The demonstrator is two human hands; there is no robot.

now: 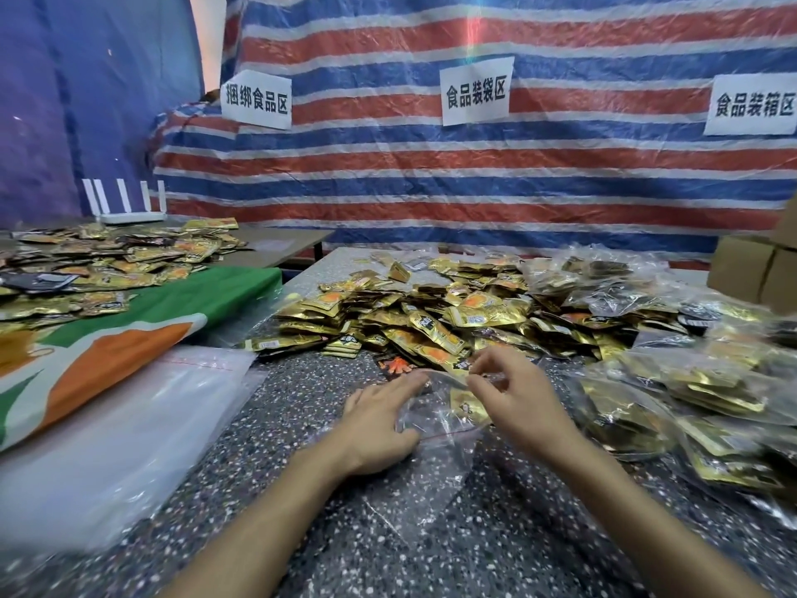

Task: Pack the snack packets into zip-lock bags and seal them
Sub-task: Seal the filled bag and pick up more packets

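Left hand (pixel 379 420): fingers straight, lying flat on the zip-lock bag (pixel 435 425), pressing it to the speckled table (pixel 302 425); thumb is at the bag's near edge. Right hand (pixel 517 399): fingers curled, thumb and index look pinched on the clear film at the bag's far side. I can't tell whether a packet is in that pinch too.

The bag lies between my hands, with one gold packet (pixel 468 407) visible inside and a red zip line across it. So I judge filling has barely started and sealing is a long way off.

To do it well:
- Keep the left hand pinning the bag so it doesn't slide.
- Lift the film with the right hand to open a real mouth before feeding.
- Slide packets in flat and stacked, not crumpled, and keep them clear of the zip line or it won't close.

The film is thin and slippery, so I expect it to fold under the fingers.

The loose packet pile (pixel 431 312) sits just beyond the bag, within easy reach. Filled bags (pixel 690 403) are heaped to the right and empty bags (pixel 129 425) are stacked to the left. A striped tarp (pixel 431 174) hangs behind.
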